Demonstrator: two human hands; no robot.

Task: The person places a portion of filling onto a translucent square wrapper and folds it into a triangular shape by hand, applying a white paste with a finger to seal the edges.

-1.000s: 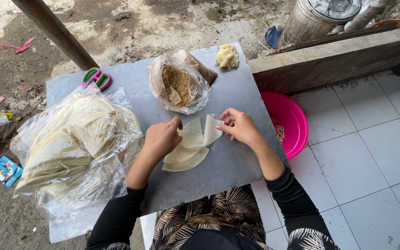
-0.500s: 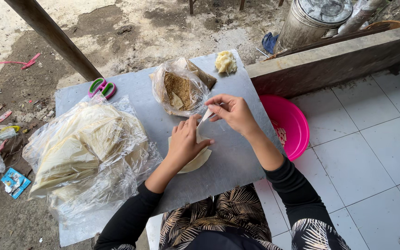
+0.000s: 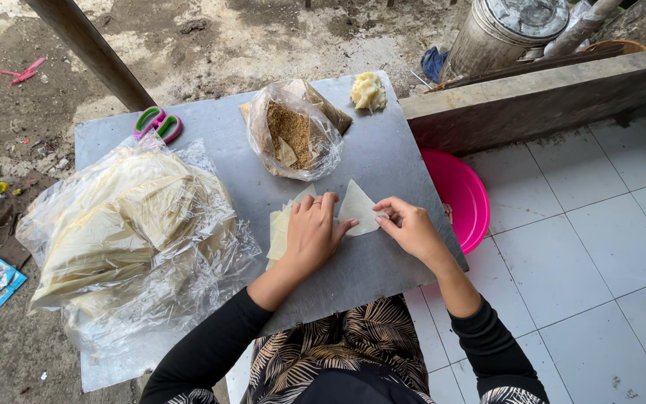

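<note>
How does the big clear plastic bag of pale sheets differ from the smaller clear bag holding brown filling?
The big clear plastic bag of pale sheets sprawls wide along the grey board's left side; the smaller clear bag of brown crumbly filling sits compact near the far edge. One holds flat cream wrappers, the other grainy brown filling. Both are crinkled, transparent and open.

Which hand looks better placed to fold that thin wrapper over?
Probably the right hand: its fingertips pinch the folded wrapper at its free edge, while the left hand lies flat on the wrapper stack.
</note>
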